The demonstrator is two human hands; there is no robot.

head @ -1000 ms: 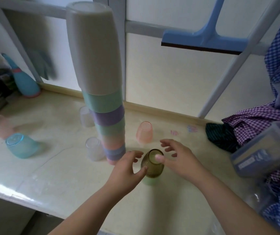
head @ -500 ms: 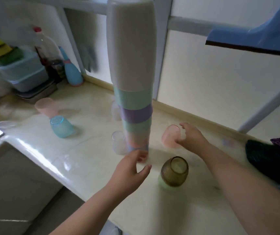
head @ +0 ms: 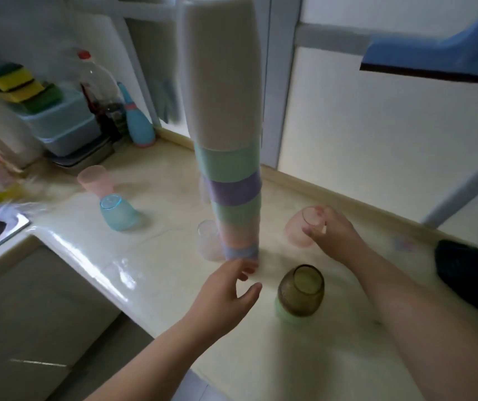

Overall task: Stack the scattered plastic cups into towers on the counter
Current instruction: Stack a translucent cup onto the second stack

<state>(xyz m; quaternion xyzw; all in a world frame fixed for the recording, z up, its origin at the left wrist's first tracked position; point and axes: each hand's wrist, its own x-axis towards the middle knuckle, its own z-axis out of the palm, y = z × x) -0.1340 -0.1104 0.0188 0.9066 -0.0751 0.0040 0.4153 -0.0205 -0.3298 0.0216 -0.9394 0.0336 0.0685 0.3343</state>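
Pink cup [head: 301, 230] partly hidden behind right hand [head: 333, 238].

Top of the tall cup tower [head: 226, 157] cut off by the upper edge. Behind the tower's base, a clear cup [head: 207, 241] half hidden, and higher up another pale cup only a sliver at the tower's left side. Right of the tower, far side of the pink cup [head: 301, 230] covered by the right hand [head: 333, 235]. Far right of the tower, blue squeegee [head: 440, 53] and dark cloth [head: 469, 273] cropped by the frame. Far left, sponges [head: 20, 85] and bottle [head: 99, 91] blurred, label unreadable.
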